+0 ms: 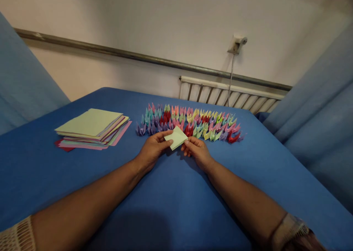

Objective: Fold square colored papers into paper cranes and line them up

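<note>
A pale green folded square of paper (177, 137) is held between both hands just above the blue table (171, 203). My left hand (152, 149) pinches its left edge with thumb and fingers. My right hand (196, 150) grips its right corner, fingers curled. Right behind the paper, rows of several small folded paper cranes (190, 125) in many colours stand on the table.
A stack of coloured paper sheets (92, 128) lies at the left of the table, pale green sheet on top. Blue curtains hang at the left (19, 82) and right (322, 111). A white radiator (228, 94) and a metal rail run along the wall behind.
</note>
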